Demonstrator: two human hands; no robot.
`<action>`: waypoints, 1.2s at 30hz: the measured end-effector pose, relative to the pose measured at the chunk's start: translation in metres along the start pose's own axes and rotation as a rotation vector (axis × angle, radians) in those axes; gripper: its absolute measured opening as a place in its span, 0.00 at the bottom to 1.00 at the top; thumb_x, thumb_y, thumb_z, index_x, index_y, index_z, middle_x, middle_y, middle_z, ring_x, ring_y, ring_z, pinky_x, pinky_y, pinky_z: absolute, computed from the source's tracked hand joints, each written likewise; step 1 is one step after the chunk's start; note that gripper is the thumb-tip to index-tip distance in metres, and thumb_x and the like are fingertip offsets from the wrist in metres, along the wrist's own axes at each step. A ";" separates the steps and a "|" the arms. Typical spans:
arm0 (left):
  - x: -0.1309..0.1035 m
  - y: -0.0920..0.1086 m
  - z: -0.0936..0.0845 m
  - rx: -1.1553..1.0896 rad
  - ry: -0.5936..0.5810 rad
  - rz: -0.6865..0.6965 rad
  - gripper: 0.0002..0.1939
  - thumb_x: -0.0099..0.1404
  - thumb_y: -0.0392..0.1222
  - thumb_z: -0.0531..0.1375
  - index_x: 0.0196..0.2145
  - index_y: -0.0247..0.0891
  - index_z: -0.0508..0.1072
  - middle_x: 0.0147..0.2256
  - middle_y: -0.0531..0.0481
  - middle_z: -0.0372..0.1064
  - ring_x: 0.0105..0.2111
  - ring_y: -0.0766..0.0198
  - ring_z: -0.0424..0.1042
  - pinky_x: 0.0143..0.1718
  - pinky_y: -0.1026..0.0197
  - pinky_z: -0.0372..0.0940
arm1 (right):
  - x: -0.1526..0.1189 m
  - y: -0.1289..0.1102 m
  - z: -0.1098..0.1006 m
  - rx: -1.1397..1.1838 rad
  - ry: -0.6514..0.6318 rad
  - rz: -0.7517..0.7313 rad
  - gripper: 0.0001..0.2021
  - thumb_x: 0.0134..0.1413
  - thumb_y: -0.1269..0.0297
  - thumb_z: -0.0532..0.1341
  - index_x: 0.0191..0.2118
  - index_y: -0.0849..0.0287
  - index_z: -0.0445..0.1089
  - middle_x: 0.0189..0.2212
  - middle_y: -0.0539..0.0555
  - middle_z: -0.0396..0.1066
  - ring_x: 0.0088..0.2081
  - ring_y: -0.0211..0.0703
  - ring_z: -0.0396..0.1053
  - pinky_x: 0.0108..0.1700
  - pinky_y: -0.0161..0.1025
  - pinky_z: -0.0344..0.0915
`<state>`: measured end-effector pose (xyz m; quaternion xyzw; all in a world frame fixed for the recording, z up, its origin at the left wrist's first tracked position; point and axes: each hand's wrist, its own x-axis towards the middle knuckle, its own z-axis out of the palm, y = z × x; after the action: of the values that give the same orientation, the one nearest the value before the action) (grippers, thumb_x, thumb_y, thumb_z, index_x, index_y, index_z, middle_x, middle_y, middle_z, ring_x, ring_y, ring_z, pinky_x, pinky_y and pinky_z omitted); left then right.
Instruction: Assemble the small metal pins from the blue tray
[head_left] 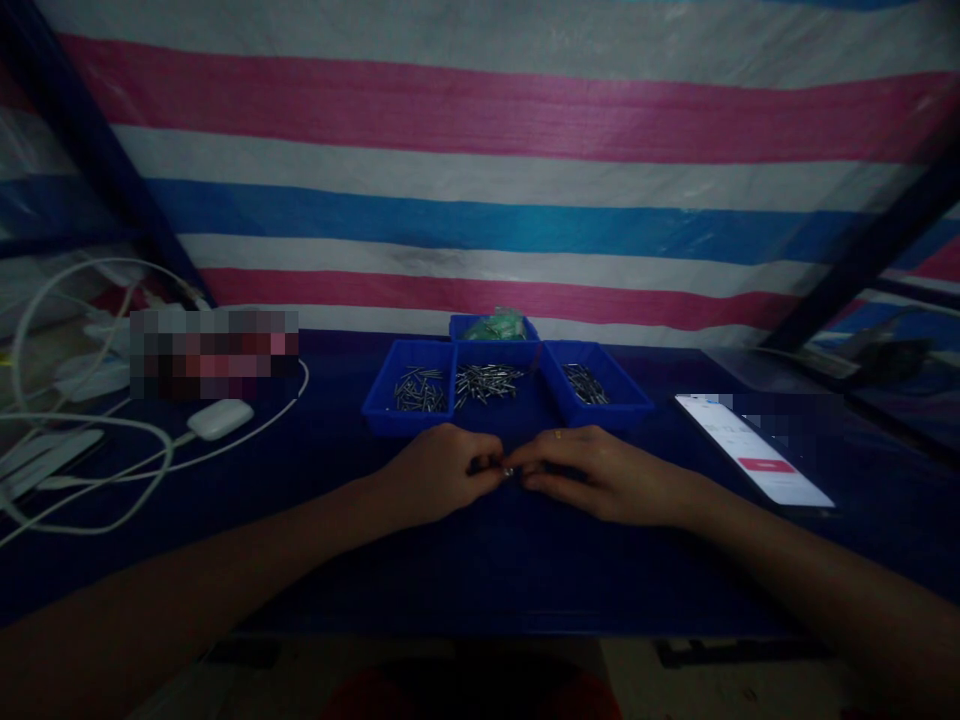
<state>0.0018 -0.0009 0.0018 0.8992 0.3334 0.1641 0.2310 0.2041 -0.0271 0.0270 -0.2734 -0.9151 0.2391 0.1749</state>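
My left hand (448,474) is closed in a pinch over the blue table, with a small shiny metal piece (508,471) at its thumb and fingertips. The piece is too small to name. From the other side comes my right hand (611,472), a ring on one finger; its index fingertip reaches the piece while thumb and fingers stay apart. Just beyond the hands lies a loose pile of thin metal pins (486,383), perhaps screws or nails. More such pins lie in the left blue bin (381,405) and in the right blue bin (626,392).
Behind the pile stands a third blue bin (455,327) holding a green plastic bag (501,325). A lit phone (750,450) lies at right. White cables (161,460) and a white charger-like block (220,419) are at left. A striped sheet (480,230) hangs behind the table (480,580).
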 end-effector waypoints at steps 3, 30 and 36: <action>0.000 0.000 0.000 -0.004 0.007 0.000 0.07 0.59 0.39 0.54 0.27 0.36 0.69 0.20 0.57 0.65 0.21 0.73 0.62 0.22 0.70 0.53 | 0.000 0.000 0.000 0.003 0.002 0.003 0.12 0.57 0.69 0.51 0.46 0.59 0.64 0.38 0.52 0.69 0.38 0.35 0.66 0.40 0.34 0.62; -0.001 -0.001 -0.004 0.155 0.207 0.051 0.08 0.60 0.39 0.52 0.34 0.38 0.70 0.24 0.56 0.67 0.23 0.72 0.65 0.25 0.69 0.57 | -0.001 0.017 0.003 -0.536 0.074 0.175 0.08 0.56 0.67 0.50 0.32 0.61 0.65 0.25 0.51 0.65 0.26 0.35 0.62 0.29 0.34 0.54; 0.000 -0.004 -0.003 0.152 0.240 0.038 0.07 0.59 0.39 0.53 0.33 0.37 0.70 0.25 0.55 0.68 0.23 0.72 0.66 0.26 0.69 0.58 | -0.001 0.016 0.002 -0.466 0.049 0.169 0.08 0.56 0.65 0.51 0.33 0.61 0.65 0.26 0.51 0.66 0.27 0.35 0.62 0.29 0.34 0.54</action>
<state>-0.0016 0.0025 0.0028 0.8941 0.3529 0.2493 0.1176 0.2108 -0.0166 0.0160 -0.3876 -0.9149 0.0288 0.1090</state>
